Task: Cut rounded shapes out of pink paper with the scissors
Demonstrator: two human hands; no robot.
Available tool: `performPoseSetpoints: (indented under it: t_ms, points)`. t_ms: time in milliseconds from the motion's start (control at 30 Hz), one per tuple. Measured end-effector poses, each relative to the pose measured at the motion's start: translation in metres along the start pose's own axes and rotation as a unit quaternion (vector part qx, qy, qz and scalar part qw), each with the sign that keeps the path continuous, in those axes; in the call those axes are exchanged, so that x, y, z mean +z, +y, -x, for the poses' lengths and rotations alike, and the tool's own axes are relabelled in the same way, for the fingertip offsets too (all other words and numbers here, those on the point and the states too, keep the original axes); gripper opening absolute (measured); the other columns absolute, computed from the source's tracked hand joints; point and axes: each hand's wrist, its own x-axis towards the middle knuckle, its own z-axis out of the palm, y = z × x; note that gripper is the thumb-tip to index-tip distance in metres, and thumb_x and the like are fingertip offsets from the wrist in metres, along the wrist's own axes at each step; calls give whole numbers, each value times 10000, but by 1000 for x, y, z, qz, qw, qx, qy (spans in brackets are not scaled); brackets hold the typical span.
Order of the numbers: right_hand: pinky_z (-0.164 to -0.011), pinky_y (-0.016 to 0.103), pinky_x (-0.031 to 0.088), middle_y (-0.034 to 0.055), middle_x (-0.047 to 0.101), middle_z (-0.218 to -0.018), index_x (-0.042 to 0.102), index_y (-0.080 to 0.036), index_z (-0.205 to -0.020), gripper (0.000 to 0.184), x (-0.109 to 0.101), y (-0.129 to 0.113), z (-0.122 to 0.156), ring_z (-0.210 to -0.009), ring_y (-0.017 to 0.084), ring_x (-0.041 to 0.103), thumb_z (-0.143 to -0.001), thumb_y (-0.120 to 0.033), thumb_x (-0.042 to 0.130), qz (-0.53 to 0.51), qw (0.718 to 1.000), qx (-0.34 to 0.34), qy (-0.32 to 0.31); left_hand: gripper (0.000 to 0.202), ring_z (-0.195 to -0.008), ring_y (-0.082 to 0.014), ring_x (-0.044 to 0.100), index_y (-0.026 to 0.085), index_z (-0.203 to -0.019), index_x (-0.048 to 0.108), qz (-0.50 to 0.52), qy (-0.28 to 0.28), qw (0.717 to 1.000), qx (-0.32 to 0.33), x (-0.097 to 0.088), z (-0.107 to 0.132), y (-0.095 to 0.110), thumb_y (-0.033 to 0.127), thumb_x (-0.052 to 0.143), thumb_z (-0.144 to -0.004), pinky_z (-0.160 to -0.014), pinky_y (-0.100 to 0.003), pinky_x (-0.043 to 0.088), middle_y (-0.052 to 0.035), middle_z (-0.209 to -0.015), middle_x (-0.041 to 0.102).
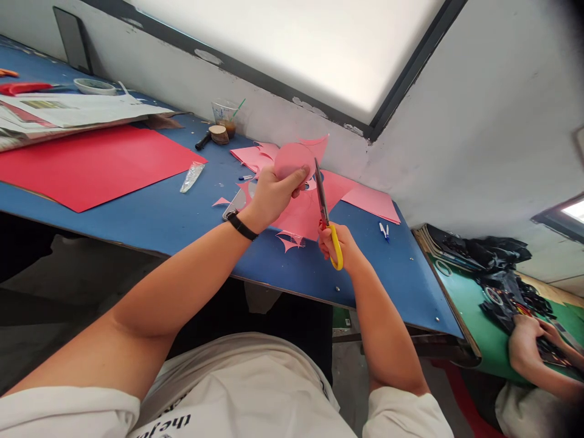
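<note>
My left hand (285, 185) pinches a round piece of pink paper (292, 157), its thumb lying across the lower edge. My right hand (340, 243) grips scissors (323, 198) with yellow and red handles. Their blades point up along the right edge of the round piece, and a strip of paper curves near them. I cannot tell whether the blades are parted. Under my hands lie pink sheets (298, 213) and curved offcuts (288, 242). A phone-like grey object (232, 205) is partly covered by the paper beside my left wrist.
Red card (137, 161) and newspapers (77, 109) cover the blue table's left side. A plastic cup (224, 115) and a wooden-headed stamp or tool (218, 135) stand near the wall. Pens (384, 231) lie right. A co-worker's hands (529, 340) are over the green table.
</note>
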Motion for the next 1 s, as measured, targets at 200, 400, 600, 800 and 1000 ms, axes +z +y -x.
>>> performPoseSetpoints:
  t_ms: [200,400,600,800,1000]
  points:
    - [-437,308,452,-52,444,-593,503,-279,-817,849,0,-6,2,-478,144,432,-836,-1107,692,3,1000,-4,4,451,-597,-108,527,204,-660,640,8,0,1000,-3,0,0,2,409,921,-947,-578,-256,464,13,-629,552]
    - [-458,309,452,-39,457,-605,528,-271,-827,842,-3,-3,1,-498,153,439,-867,-1100,664,7,1000,-11,2,451,-582,-106,503,206,-636,627,-5,-10,1000,4,-2,0,0,387,904,-942,-564,-263,448,14,-605,552]
    - [-474,321,479,-31,467,-615,536,-270,-824,865,-3,0,1,-506,159,448,-875,-1131,606,13,1000,-21,4,419,-590,-103,492,205,-632,626,3,-18,1000,1,-2,1,0,363,888,-917,-578,-261,446,8,-616,562]
    - [-460,323,481,-37,459,-600,539,-272,-822,837,-4,3,0,-498,161,448,-890,-1101,634,14,1000,-13,4,439,-588,-106,498,209,-619,604,6,-9,1000,-8,-2,0,-1,371,916,-882,-561,-260,435,8,-610,543]
    - [-460,317,472,-32,494,-592,552,-269,-821,774,-5,7,-2,-491,165,479,-942,-1024,669,22,1000,-15,1,448,-588,-101,484,209,-608,594,16,-9,1000,-5,-2,-1,-3,365,915,-879,-556,-255,421,11,-610,528]
